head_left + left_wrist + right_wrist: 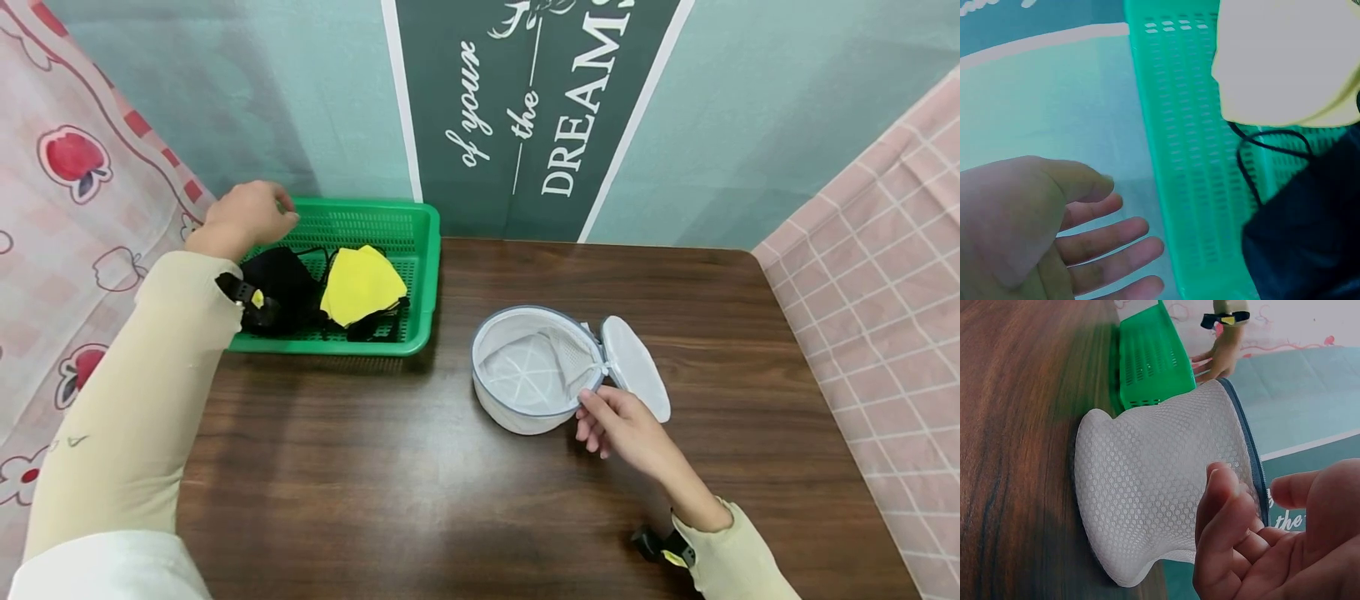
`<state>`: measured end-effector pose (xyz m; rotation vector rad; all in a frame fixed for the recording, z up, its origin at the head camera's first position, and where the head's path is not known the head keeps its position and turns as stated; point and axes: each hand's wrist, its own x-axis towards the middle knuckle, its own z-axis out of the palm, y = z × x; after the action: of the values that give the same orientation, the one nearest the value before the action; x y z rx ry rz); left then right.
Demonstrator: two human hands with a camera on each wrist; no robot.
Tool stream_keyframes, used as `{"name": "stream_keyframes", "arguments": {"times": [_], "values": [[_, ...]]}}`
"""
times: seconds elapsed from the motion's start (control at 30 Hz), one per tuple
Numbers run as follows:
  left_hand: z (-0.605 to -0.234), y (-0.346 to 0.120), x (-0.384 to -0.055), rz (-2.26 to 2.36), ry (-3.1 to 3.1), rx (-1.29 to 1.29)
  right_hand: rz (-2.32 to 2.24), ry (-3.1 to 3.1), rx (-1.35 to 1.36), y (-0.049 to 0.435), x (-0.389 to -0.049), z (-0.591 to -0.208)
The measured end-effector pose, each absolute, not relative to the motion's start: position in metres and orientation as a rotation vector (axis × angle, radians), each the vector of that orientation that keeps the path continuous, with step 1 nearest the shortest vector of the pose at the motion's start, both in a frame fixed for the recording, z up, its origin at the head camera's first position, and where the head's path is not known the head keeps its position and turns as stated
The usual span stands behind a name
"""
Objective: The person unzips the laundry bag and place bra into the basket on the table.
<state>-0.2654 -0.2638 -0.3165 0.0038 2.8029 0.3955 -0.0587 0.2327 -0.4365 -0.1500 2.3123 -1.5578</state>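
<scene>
A round white mesh laundry bag (517, 417) with a blue-grey zipped rim stands on the table, its lid (636, 368) folded out to the right. My right hand (618, 425) pinches the bag's near right rim between thumb and fingers; the right wrist view shows the mesh wall (1147, 475) beside those fingers. At the back left, my left hand (251, 215) is over the far left edge of a green basket (431, 283). Its fingers are spread and hold nothing in the left wrist view. Inside the basket lie a yellow cloth (363, 285) and a black cloth (279, 287) with thin cords.
The brown wooden table (360, 483) meets a teal and dark green printed backdrop (525, 125) behind the basket and bag. Pink patterned cloth (75, 233) hangs at the left, and pink checked cloth (892, 317) borders the right side.
</scene>
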Motion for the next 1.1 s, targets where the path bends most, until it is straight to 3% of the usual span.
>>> {"name": "stream_keyframes", "arguments": {"times": [0.33, 0.83, 1.1], "values": [[-0.313, -0.246, -0.241, 0.608, 2.837, 0.139, -1.564, 2.317, -0.140, 0.234, -0.059, -0.439], [-0.292, -0.185, -0.182, 0.928, 2.905, 0.511, -1.697, 2.104, -0.170, 0.236, -0.057, -0.448], [-0.309, -0.150, -0.163, 1.023, 2.788, 0.700, -1.788, 1.844, -0.103, 0.244, -0.056, -0.460]]}}
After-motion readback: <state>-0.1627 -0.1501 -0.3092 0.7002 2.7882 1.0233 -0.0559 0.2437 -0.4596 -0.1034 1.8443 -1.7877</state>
